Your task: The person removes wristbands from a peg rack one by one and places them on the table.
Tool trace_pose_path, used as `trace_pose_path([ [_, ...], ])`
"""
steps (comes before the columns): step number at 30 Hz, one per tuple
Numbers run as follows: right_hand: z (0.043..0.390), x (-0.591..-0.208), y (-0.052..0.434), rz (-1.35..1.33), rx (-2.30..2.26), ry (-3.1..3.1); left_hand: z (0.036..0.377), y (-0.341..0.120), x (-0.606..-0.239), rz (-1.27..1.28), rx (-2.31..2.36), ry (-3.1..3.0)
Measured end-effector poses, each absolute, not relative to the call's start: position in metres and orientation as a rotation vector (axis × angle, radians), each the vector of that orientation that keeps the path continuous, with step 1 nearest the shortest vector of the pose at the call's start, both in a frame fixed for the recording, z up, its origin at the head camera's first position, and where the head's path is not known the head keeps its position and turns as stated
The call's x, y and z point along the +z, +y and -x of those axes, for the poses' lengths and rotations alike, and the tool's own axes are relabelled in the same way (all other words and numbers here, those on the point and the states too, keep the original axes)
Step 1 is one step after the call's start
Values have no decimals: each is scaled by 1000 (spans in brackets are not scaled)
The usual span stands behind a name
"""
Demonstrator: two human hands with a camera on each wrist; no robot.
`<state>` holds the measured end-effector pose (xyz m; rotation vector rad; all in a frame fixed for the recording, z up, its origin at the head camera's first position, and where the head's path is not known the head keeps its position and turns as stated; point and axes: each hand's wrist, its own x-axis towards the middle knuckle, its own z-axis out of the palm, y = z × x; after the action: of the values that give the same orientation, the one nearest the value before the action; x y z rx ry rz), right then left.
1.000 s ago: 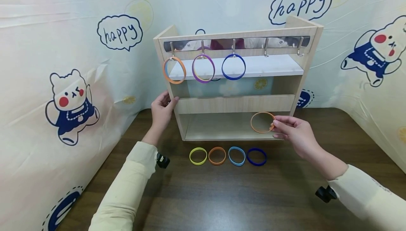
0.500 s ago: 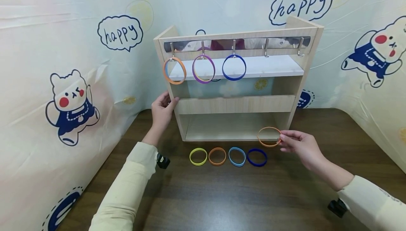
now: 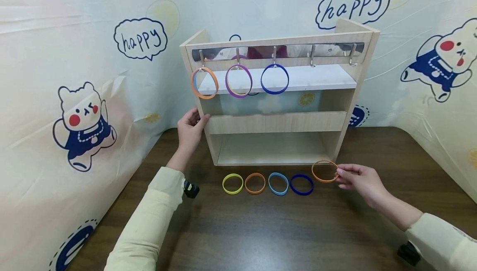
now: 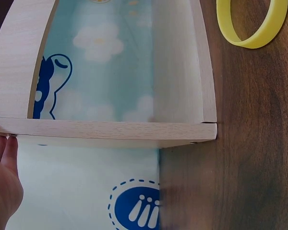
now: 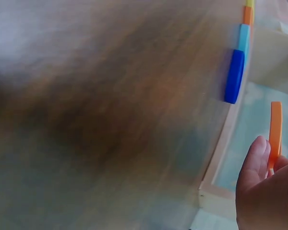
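Observation:
In the head view my left hand holds the left side panel of a small wooden shelf, thumb at its front edge; in the left wrist view the fingertips meet the panel's outer face. My right hand pinches an orange silicone wristband by its right side, in front of the shelf's lower right corner. On the table, left of that band, a row holds a yellow wristband, an orange wristband, a light blue wristband and a dark blue wristband.
A metal hook rail runs along the shelf's top. Bands hang from its three left hooks: orange, purple and dark blue. The two right hooks are bare. A printed cloth surrounds the brown table.
My right hand has moved down and to the right, carrying the orange wristband from before the shelf's lower compartment to near the table row. The left hand stays on the panel.

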<state>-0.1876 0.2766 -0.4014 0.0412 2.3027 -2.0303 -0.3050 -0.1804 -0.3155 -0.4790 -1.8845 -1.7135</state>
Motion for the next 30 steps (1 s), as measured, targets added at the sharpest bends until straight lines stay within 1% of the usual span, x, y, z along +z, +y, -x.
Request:
trace_pose_path([
  [15,183,-417,289,-147,-1900,2297,306,-181,-316,477,-1720,-1884],
  [30,184,-430,292,-154,-1843,2287,305,-181,-316,488,-1731,-1880],
])
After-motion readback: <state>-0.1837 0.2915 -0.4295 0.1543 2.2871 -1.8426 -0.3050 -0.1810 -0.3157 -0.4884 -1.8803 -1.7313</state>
